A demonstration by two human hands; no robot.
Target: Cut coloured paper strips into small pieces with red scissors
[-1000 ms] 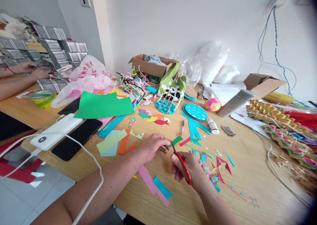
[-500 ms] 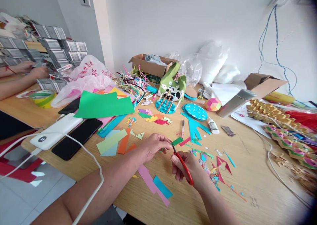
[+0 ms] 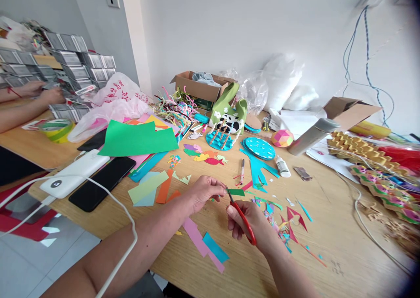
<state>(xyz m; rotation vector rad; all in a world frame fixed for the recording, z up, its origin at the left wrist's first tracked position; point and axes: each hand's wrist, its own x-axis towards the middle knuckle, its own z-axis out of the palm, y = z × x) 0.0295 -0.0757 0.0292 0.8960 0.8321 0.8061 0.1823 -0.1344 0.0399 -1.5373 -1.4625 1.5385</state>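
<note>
Right fingers (image 3: pixel 236 231) grip scissors (image 3: pixel 243 218) — table edge (image 3: pixel 172 278) well apart.

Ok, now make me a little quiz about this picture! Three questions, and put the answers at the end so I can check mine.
1. Which hand holds the red-handled scissors?

2. What colour is the small paper strip right beside the scissor blades?
A green
B purple
C orange

3. True or false: the red paper fish lies inside a cardboard box.

Key:
1. The right hand.
2. A, green.
3. False: the fish lies out on the table, among other paper fish.
</note>
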